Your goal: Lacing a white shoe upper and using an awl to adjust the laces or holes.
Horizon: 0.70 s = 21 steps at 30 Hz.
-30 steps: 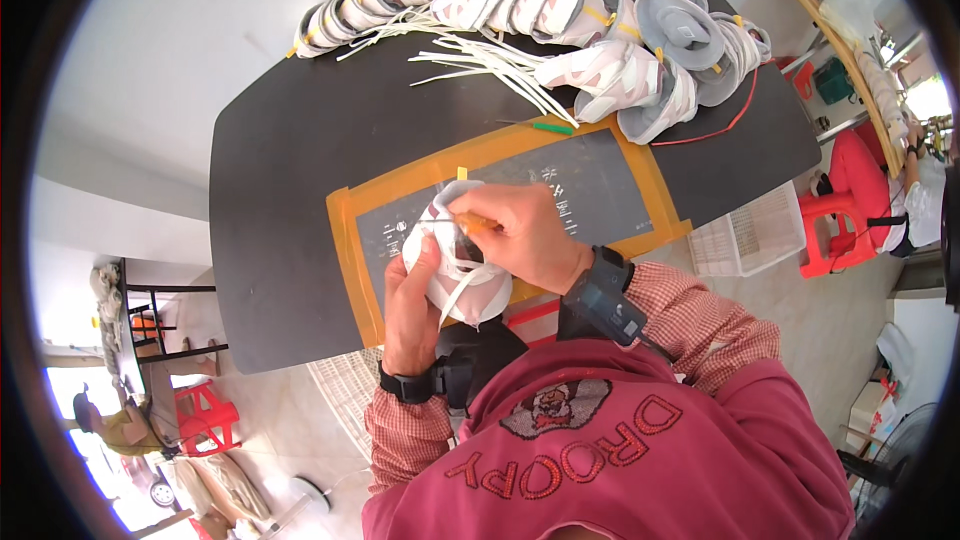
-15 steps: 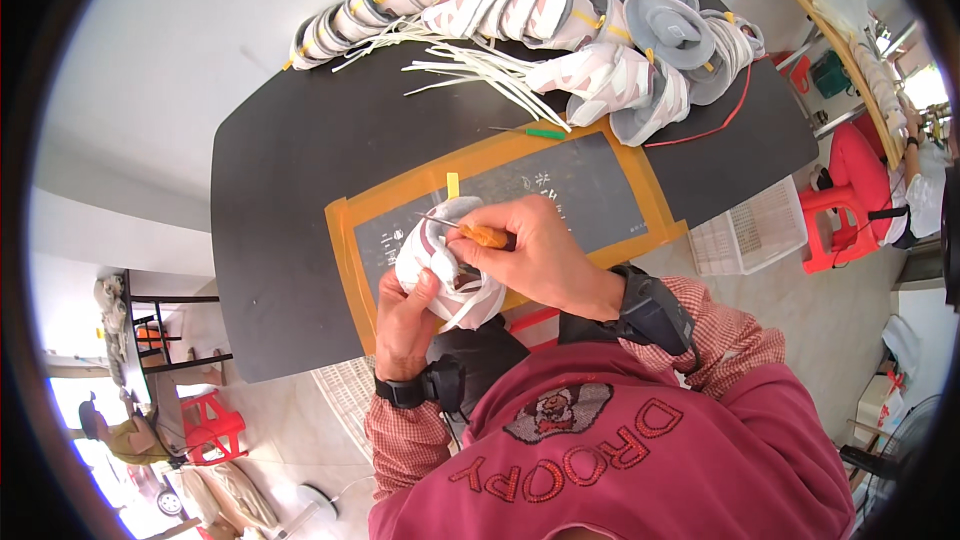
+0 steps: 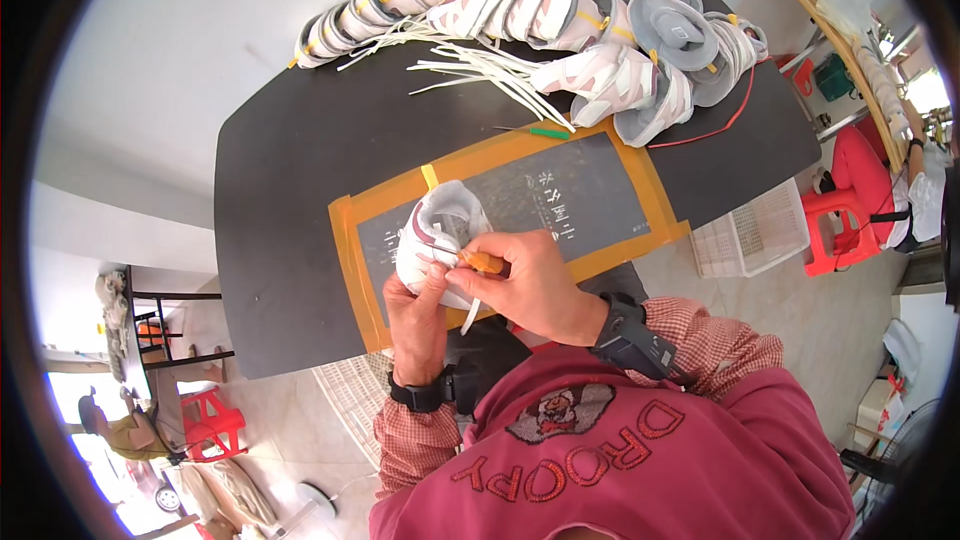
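Near the centre of the frame, the person's left hand (image 3: pixel 415 325) pinches the pale shoe (image 3: pixel 416 242) above the taped panel (image 3: pixel 605 185); the right hand (image 3: pixel 540 285) is closed around an orange-handled tool (image 3: pixel 486 262). Good work here likely means bracing the shoe firmly, keeping the left thumb off the tip, and prying gently.

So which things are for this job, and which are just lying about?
For the job:
pale shoe, in left hand
orange-handled tool, in right hand
white laces, probably

Lying about, it seems:
green-handled tool
red cord
white crate
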Motion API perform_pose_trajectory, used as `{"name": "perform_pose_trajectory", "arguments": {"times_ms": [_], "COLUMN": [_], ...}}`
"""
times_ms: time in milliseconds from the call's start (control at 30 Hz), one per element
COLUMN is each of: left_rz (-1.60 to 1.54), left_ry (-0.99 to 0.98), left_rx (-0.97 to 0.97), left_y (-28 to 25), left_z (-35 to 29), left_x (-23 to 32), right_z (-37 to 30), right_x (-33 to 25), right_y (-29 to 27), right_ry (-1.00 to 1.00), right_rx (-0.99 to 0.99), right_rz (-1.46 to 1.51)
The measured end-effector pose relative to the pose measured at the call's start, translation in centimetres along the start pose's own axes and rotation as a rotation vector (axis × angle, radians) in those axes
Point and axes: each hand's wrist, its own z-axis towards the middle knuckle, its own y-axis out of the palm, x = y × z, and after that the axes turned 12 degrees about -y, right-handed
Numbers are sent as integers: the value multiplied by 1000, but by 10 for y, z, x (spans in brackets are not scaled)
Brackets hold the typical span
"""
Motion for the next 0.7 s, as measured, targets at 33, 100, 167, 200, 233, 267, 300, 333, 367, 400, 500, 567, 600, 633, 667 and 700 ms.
{"name": "perform_pose_trajectory", "arguments": {"times_ms": [33,100,167,200,233,267,300,333,367,400,500,567,600,633,667,700], "left_rz": [-11,-20,-80,-78,-103,-128,-128,-150,-172,-171,-197,-224,-224,-233,-241,-241], "left_ry": [-17,-32,17,18,42,66,64,35,6,4,-2,-8,-9,-9,-8,-9], "left_rx": [-10,-19,-3,-5,-45,-85,-85,-26,34,34,40,44,45,52,59,61], "left_y": [-2,-5,-6,-9,-13,-15,-11,-3,1,2,3,4,5,7,8,7], "left_z": [0,1,2,2,2,2,2,1,0,0,0,-1,-1,-2,-2,-2], "left_x": [-3,-7,-11,-15,-20,-22,-20,-17,-15,-15,-15,-15,-15,-14,-13,-14], "right_z": [-1,-2,-2,-5,-9,-11,-11,-11,-10,-10,-11,-10,-10,-9,-8,-7], "right_x": [1,0,-5,-2,4,8,10,11,13,14,21,24,24,25,26,26], "right_y": [2,4,4,7,11,14,14,15,15,15,15,16,16,16,17,16], "right_ry": [21,40,53,51,-11,-73,-71,-119,-166,-165,-219,-296,-294,-328,-361,-361], "right_rx": [4,7,-26,-24,-8,8,8,0,-8,-7,-44,-56,-56,-59,-61,-61], "right_rz": [12,25,43,43,69,95,95,87,80,80,54,14,14,3,-8,-6]}}
